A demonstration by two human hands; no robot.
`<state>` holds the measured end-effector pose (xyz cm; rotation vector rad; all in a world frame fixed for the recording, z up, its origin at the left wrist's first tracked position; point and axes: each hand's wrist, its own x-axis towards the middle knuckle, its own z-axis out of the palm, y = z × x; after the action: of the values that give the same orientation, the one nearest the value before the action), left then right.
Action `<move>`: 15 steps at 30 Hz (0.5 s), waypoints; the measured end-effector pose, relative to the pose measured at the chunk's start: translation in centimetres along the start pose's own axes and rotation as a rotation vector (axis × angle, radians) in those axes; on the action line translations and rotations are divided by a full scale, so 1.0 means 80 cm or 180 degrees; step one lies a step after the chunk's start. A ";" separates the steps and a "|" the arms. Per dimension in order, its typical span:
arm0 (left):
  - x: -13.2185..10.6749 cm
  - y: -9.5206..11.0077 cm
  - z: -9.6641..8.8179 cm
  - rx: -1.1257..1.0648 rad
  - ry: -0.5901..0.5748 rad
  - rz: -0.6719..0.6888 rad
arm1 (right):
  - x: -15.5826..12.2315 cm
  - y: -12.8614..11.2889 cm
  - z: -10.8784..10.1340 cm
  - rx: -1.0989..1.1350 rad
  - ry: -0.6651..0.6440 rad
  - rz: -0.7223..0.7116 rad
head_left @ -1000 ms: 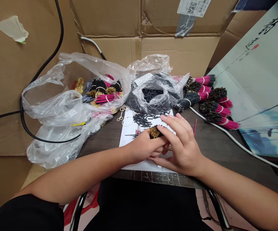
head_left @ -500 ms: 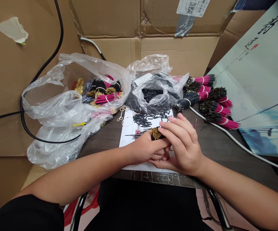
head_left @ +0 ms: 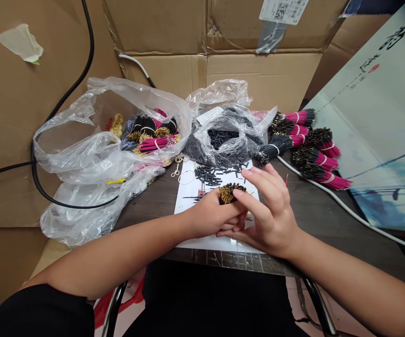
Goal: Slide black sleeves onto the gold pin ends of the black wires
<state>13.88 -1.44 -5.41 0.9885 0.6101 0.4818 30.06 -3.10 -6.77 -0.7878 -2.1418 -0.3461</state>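
My left hand (head_left: 209, 214) is wrapped around a bundle of wires (head_left: 227, 194), with the gold-coloured tips and black sleeves pointing up out of the fist. The rest of the bundle is hidden by the hands. My right hand (head_left: 272, 210) is open beside it, fingers apart. Its index fingertip touches the bundle's top edge, and the thumb lies under my left hand. Behind the hands, short black tubes (head_left: 207, 175) lie scattered on a white sheet (head_left: 184, 206). A few thin wires poke out near the left hand.
An open plastic bag of black tubes (head_left: 223, 139) stands behind the sheet. Left of it, another clear bag (head_left: 83, 159) holds pink and black wire bundles (head_left: 156, 142). More tied bundles (head_left: 323, 159) lie at right, near a white cable (head_left: 343, 206). Rubber bands (head_left: 177, 167) lie beside the sheet.
My right hand's fingers have spread and lifted off the bundle's side, uncovering more of the gold tips. The left hand keeps its hold in nearly the same place.
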 end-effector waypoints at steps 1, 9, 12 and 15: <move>0.000 0.000 0.000 -0.0014 -0.0003 0.0006 | 0.000 -0.001 0.000 -0.0045 0.0034 -0.0002; -0.001 0.004 0.004 0.0310 0.0172 0.0198 | -0.003 -0.007 0.003 0.0030 0.0292 -0.0091; -0.002 0.002 0.004 0.0592 0.0177 0.0260 | -0.003 -0.006 0.004 0.0072 0.0320 -0.0116; -0.004 -0.002 0.003 0.0586 0.0253 0.0505 | -0.003 -0.005 0.006 0.0085 0.0355 -0.0032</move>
<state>13.81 -1.83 -5.37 1.2028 0.6586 0.6157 29.65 -3.25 -7.27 -0.7260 -2.0428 -0.3579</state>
